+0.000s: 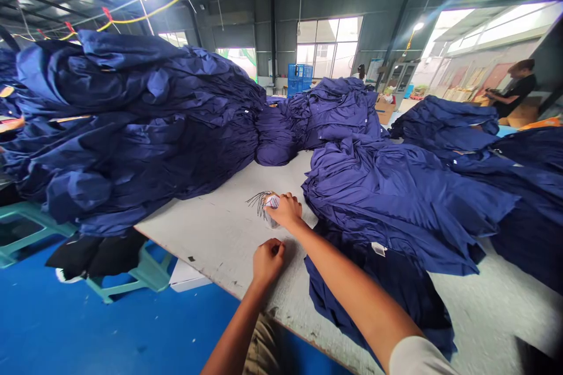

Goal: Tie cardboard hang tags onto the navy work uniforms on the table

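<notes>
My right hand (287, 210) reaches over the table, its fingers closed around a bundle of hang tags (271, 201). Printed white faces show on the bundle, and thin black strings fan out from its left side. Nearer the table's front edge, my left hand (267, 261) is curled with thumb and fingers together; whatever it may hold is hidden. Just right of my right hand lies a heap of navy blue garments (396, 193). Under my right forearm, a darker navy garment (378, 281) spreads over the tabletop, with a small white label (378, 249) on it.
Tall piles of navy garments (145, 123) cover the left and far side of the pale table (211, 222). Green stools (136, 275), one with black cloth (99, 255), stand on the blue floor at left. A person (519, 91) stands at far right.
</notes>
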Motion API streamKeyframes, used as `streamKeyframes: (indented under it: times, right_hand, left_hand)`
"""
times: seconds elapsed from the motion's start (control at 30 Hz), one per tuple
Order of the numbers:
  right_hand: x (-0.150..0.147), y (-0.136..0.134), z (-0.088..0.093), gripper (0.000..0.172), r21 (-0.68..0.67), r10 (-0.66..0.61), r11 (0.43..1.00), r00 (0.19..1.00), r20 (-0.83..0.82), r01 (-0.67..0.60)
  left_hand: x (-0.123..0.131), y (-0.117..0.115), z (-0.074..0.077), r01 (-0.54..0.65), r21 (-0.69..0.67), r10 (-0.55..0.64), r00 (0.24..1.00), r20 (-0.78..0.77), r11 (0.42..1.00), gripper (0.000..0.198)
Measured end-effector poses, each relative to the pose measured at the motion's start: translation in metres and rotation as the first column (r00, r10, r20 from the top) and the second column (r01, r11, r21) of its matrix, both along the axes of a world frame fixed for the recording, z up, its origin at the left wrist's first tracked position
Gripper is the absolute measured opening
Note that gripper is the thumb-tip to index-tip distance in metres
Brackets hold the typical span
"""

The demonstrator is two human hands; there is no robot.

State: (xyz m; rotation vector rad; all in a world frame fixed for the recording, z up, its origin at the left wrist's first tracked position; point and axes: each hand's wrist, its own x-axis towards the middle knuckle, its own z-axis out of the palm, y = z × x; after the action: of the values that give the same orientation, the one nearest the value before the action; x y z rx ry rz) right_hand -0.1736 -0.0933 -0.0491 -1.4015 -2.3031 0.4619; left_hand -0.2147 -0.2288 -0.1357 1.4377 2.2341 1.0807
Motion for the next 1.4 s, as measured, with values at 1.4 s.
streamKeyframes:
  times: [1.4]
  right_hand:
    - [0.335, -0.081, 0.027, 0.036, 0.087, 0.009, 0.996, 0.896, -0.444, 0.033]
  left_hand:
    - [0.153, 0.046, 0.09, 0.602, 0.327, -0.659, 0.747, 0.092, 0.728, 0.029]
